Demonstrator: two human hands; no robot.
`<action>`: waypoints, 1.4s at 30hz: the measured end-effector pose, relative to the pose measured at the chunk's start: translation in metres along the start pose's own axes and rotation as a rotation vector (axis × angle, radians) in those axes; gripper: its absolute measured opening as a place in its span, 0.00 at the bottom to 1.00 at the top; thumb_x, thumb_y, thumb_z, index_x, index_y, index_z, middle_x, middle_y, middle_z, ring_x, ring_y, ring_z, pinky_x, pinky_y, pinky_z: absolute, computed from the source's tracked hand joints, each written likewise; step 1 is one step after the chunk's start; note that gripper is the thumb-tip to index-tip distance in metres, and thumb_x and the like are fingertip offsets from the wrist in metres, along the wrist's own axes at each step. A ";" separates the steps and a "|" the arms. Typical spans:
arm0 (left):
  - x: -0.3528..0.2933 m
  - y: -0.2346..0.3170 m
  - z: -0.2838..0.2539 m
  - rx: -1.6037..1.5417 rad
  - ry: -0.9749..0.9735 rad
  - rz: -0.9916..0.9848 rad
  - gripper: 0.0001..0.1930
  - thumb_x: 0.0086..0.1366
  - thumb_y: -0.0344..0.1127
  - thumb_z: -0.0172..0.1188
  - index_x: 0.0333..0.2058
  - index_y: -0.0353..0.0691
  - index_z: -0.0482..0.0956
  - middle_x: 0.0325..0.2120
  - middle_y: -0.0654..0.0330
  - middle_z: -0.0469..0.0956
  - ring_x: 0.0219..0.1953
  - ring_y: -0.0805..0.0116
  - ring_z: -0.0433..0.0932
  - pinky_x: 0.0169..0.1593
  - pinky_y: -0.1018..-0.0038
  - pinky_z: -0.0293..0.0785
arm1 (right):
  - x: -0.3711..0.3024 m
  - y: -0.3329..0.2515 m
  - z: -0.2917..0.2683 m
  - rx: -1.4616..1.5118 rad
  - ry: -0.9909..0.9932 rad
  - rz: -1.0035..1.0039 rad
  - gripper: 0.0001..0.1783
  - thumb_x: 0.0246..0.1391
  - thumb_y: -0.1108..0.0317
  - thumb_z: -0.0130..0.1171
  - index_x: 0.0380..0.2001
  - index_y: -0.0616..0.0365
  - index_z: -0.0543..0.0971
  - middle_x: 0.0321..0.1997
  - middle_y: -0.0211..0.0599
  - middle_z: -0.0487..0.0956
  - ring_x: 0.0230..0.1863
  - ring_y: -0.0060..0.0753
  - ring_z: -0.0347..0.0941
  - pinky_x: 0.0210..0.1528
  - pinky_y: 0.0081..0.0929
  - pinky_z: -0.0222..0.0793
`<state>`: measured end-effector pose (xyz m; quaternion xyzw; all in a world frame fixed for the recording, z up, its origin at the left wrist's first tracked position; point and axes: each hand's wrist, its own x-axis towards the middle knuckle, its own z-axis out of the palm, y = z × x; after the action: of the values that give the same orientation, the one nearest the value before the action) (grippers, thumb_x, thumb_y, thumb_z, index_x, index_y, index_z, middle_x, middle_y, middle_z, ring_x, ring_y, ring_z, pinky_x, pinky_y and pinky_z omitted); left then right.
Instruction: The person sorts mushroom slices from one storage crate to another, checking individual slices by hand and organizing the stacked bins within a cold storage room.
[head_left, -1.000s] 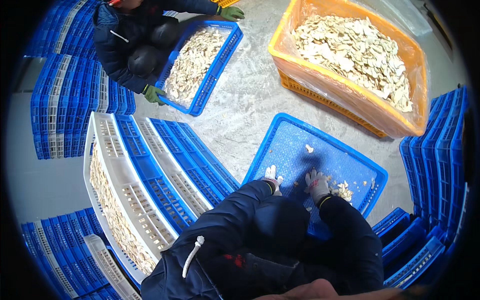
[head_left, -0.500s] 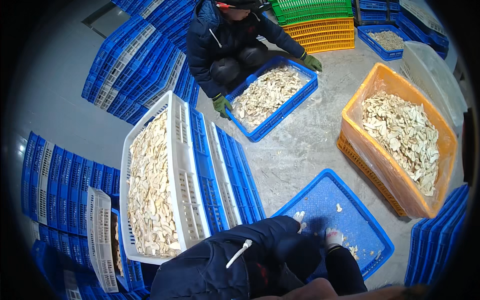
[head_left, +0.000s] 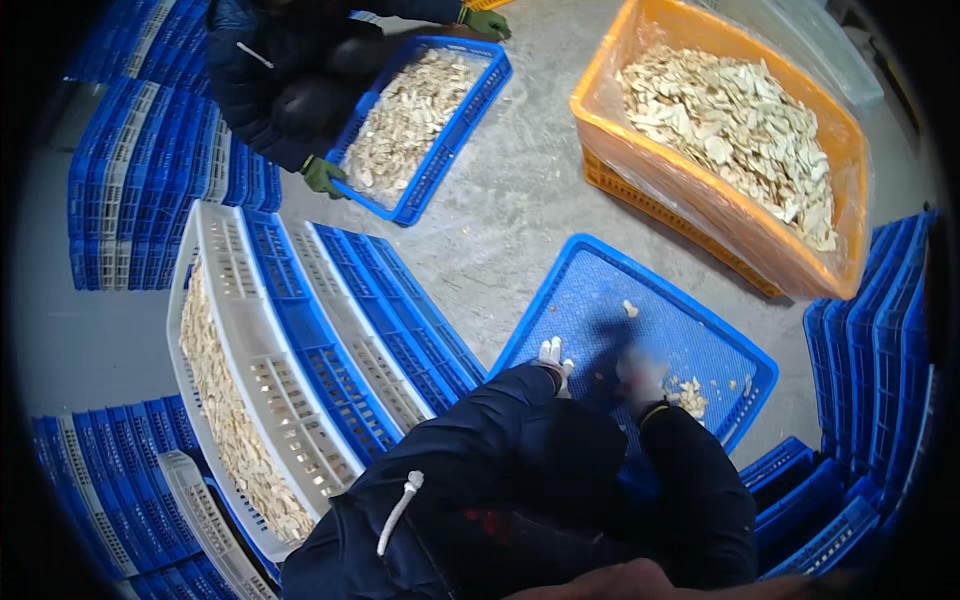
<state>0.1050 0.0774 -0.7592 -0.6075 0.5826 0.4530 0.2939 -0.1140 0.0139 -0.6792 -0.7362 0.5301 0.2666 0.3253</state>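
Though the left hand (head_left: 555,357) is unclenched, the right hand (head_left: 642,377) is blurred, grip undetermined. Haste could scatter slices (head_left: 690,398) off the tray (head_left: 590,283).

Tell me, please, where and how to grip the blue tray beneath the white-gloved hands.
The blue tray is probably best held by its rim, left and right, from the near side: it lies flat, its raised rim enclosing a mesh floor.
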 end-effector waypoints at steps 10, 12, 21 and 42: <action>-0.021 -0.011 -0.011 0.084 -0.076 0.028 0.50 0.50 0.62 0.63 0.69 0.55 0.53 0.70 0.36 0.25 0.71 0.32 0.31 0.71 0.49 0.39 | 0.033 0.003 0.100 -0.193 0.286 -0.253 0.23 0.59 0.64 0.53 0.57 0.58 0.70 0.69 0.56 0.58 0.56 0.55 0.68 0.55 0.46 0.68; -0.047 0.010 -0.043 0.129 -0.149 0.063 0.50 0.50 0.61 0.63 0.69 0.55 0.53 0.70 0.36 0.25 0.71 0.33 0.30 0.71 0.49 0.38 | 0.028 0.014 0.105 -0.219 0.369 -0.236 0.19 0.59 0.65 0.53 0.52 0.58 0.73 0.66 0.56 0.62 0.54 0.57 0.69 0.52 0.47 0.71; -0.047 -0.008 -0.032 0.061 -0.058 0.097 0.50 0.48 0.60 0.67 0.69 0.56 0.56 0.70 0.38 0.25 0.71 0.33 0.30 0.71 0.49 0.40 | 0.004 0.013 -0.027 0.180 -0.020 -0.292 0.20 0.45 0.56 0.70 0.38 0.57 0.79 0.39 0.44 0.81 0.42 0.43 0.80 0.40 0.40 0.77; 0.028 -0.016 0.054 -0.704 0.418 -0.184 0.35 0.61 0.51 0.57 0.66 0.59 0.60 0.72 0.48 0.34 0.73 0.44 0.39 0.72 0.54 0.41 | 0.003 -0.026 0.094 -0.279 0.576 -0.082 0.16 0.57 0.64 0.50 0.48 0.59 0.72 0.49 0.61 0.70 0.39 0.57 0.75 0.36 0.44 0.75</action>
<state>0.1066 0.1152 -0.8100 -0.7991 0.3827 0.4634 -0.0168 -0.0931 0.0893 -0.7368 -0.8396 0.5287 0.1042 0.0682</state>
